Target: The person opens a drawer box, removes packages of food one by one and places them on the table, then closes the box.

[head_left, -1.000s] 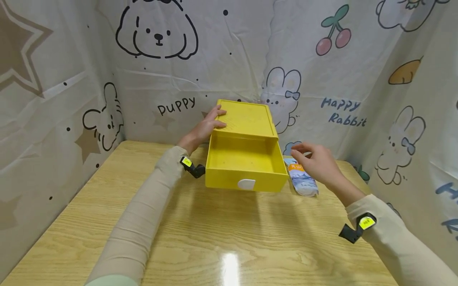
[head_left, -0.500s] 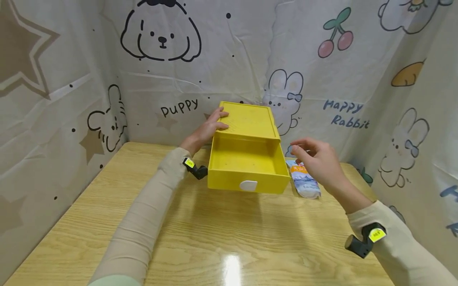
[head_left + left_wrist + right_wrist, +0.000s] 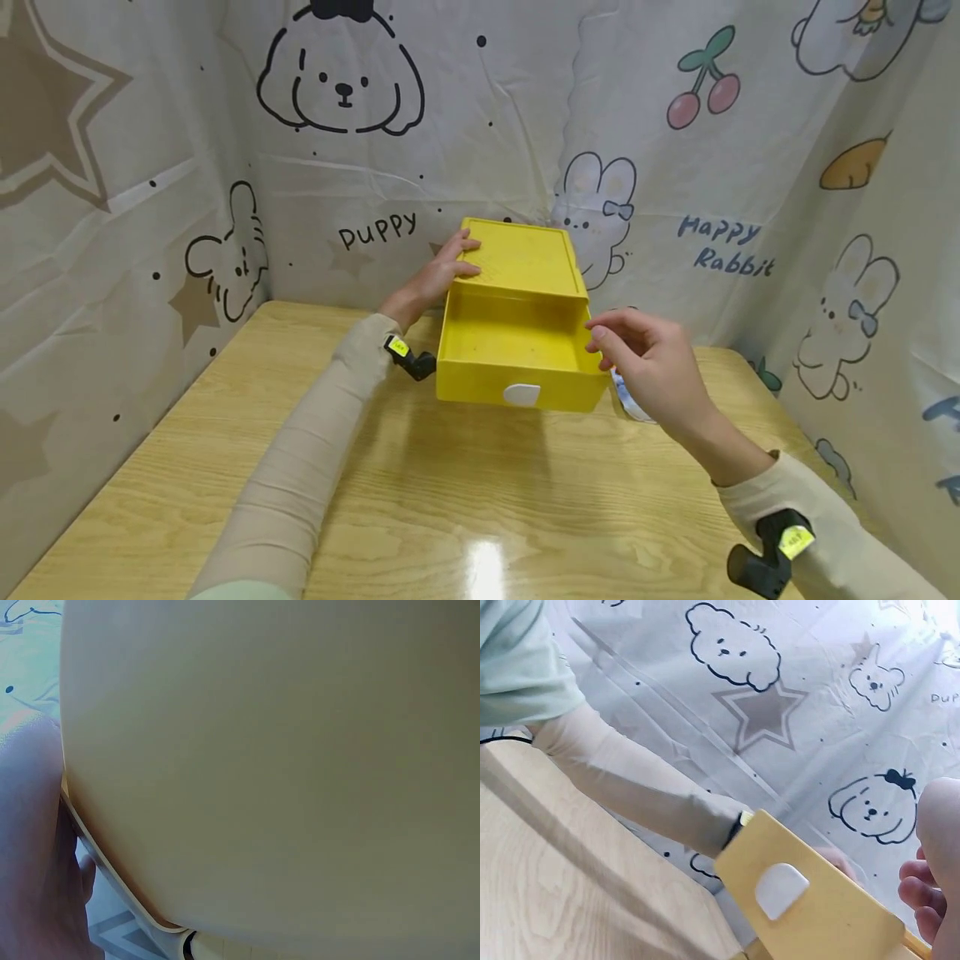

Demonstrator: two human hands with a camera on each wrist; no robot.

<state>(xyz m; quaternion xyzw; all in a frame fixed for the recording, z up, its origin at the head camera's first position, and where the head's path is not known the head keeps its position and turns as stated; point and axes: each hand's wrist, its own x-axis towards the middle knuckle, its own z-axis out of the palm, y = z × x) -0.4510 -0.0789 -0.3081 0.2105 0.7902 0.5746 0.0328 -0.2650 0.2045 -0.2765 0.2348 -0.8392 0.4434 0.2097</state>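
Note:
A yellow drawer box [image 3: 525, 258] stands in the middle of the table in the head view, its drawer [image 3: 495, 387] pulled out toward me. A white tab handle [image 3: 521, 394] is on the drawer's front. My left hand [image 3: 437, 273] rests on the box's upper left edge, fingertips lying on its top. Loosely bent, my right hand [image 3: 651, 362] hovers at the drawer's right wall [image 3: 592, 354] with nothing visible in it; whether the fingertips touch the wall I cannot tell. Behind that hand lies a blue-and-white packet [image 3: 628, 400], mostly hidden. The box's side [image 3: 270, 772] fills the left wrist view.
The wooden table [image 3: 420, 517] runs back to a printed curtain [image 3: 450, 100], which also closes in the left and right sides. The box stands near the back curtain. Both forearms reach in from the front, with a small camera on each wrist.
My right hand has shifted left and slightly down, from over the packet to the drawer's right wall, and now covers most of the packet. My left hand and the box stay in place.

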